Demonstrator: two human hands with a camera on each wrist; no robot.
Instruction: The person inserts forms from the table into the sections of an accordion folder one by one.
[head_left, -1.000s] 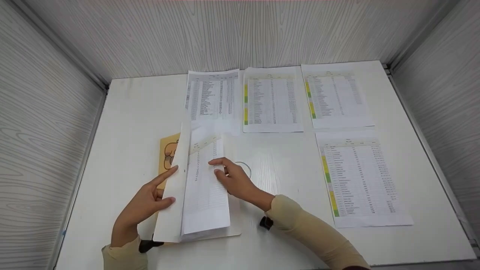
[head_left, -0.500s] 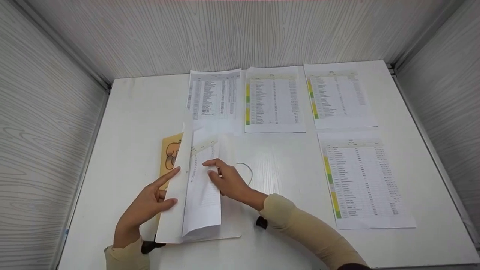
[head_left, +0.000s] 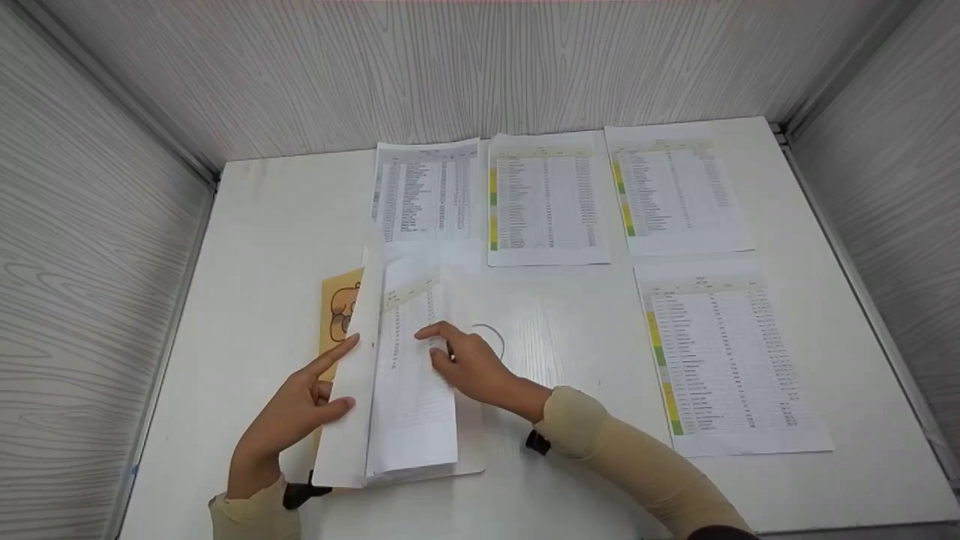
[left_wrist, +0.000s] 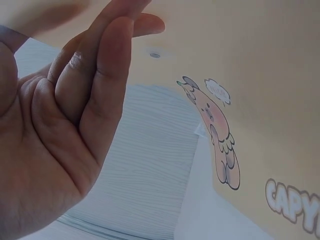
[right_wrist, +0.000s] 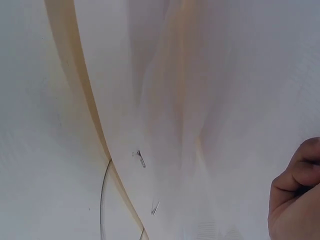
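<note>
White table (head_left: 262, 225); printouts (head_left: 547, 202) spread from 11 round to 3 o'clock, likely for legibility. Folder (head_left: 470, 450) sits at 8. Left hand (head_left: 289, 401) grips its raised cover (head_left: 343, 450), probably to hold it open; right hand (head_left: 476, 364) curls over an inner sheet (head_left: 412, 427), can't tell if pinching.

Pale paper (right_wrist: 240, 90), with the right hand (right_wrist: 298, 195), fingers (right_wrist: 306, 150) curled, at lower right
A tan strip (right_wrist: 83, 67) slants downward, two small silvery bits (right_wrist: 142, 160) to its right; a thin curved line (right_wrist: 101, 200) meets it.
</note>
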